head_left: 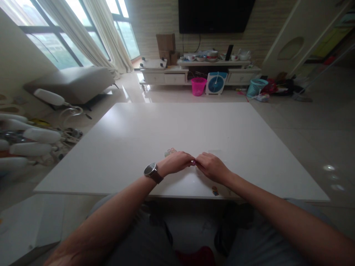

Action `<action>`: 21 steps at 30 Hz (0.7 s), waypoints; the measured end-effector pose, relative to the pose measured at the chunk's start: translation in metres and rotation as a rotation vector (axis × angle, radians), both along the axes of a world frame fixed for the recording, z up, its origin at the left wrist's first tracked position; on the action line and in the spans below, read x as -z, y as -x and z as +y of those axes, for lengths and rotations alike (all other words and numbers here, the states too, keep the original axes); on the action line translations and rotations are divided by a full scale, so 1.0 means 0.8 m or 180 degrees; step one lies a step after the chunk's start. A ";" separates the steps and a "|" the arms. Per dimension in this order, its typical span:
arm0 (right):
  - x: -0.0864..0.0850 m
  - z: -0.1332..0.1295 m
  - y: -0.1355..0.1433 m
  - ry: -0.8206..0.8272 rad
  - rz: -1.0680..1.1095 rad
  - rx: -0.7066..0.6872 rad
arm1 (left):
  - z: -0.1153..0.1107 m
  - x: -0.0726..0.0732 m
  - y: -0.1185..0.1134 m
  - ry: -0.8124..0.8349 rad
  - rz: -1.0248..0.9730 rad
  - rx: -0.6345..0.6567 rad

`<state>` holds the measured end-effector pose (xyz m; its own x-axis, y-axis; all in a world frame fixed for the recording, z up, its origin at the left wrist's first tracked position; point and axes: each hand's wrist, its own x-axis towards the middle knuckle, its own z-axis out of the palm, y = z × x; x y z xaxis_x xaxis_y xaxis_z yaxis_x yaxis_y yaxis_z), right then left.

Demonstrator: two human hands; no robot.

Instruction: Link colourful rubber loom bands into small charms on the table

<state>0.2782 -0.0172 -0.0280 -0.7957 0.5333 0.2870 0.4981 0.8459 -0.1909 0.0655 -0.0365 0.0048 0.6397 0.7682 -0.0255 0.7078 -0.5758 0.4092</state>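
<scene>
My left hand, with a watch on its wrist, meets my right hand above the near half of the white table. The fingertips of both pinch a small purplish-pink item, mostly hidden, whose kind I cannot make out. Behind my left hand lies a little pile of pale ring-shaped pieces, partly covered by the hand. A flat transparent piece rests just beyond my right hand. Near the table's front edge, below my right hand, is a small orange and blue figure.
Past the table stand a pink basket, a blue box fan and a teal basket, before a white TV cabinet. A grey bench and several white padded handles are at left.
</scene>
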 end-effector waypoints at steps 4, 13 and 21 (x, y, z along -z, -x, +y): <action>-0.002 0.000 0.000 0.0015 0.0064 0.0027 | 0.003 -0.001 0.002 0.0065 -0.0271 0.0038; -0.006 0.001 -0.001 0.0050 0.0131 0.0093 | 0.003 -0.005 0.002 0.0285 -0.0574 -0.0037; -0.010 -0.003 -0.002 0.0163 0.0028 0.0076 | 0.013 -0.006 0.023 -0.0063 -0.0510 -0.0272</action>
<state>0.2799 -0.0193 -0.0199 -0.7801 0.5665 0.2656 0.5163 0.8227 -0.2381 0.0474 -0.0262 0.0098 0.5666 0.8194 0.0871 0.6812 -0.5253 0.5099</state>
